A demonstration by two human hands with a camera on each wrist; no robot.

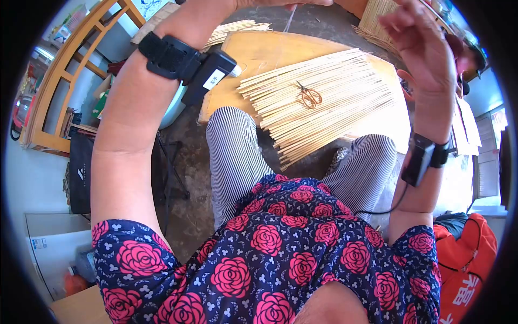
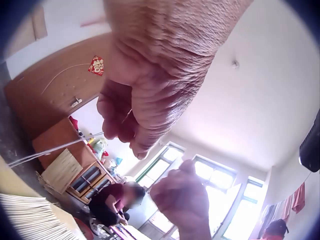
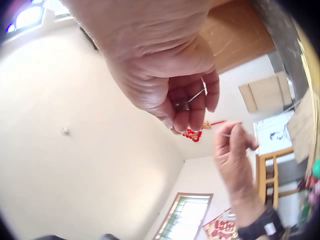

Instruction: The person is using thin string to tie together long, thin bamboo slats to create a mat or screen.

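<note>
At the top of the head view my left hand is mostly cut off by the frame edge. In the left wrist view the left hand pinches white thread, whose strands run taut down to the left. My right hand is raised at the upper right. Its curled fingers hold a thin, pale, needle-like piece beside a small dark shiny bit; I cannot tell its exact kind. Below the hands, scissors with reddish-brown handles lie on a row of thin straw-coloured sticks.
The sticks lie on a wooden board before my knees. More sticks are behind it. A wooden frame stands at left, a red bag at lower right. Another person sits across the room.
</note>
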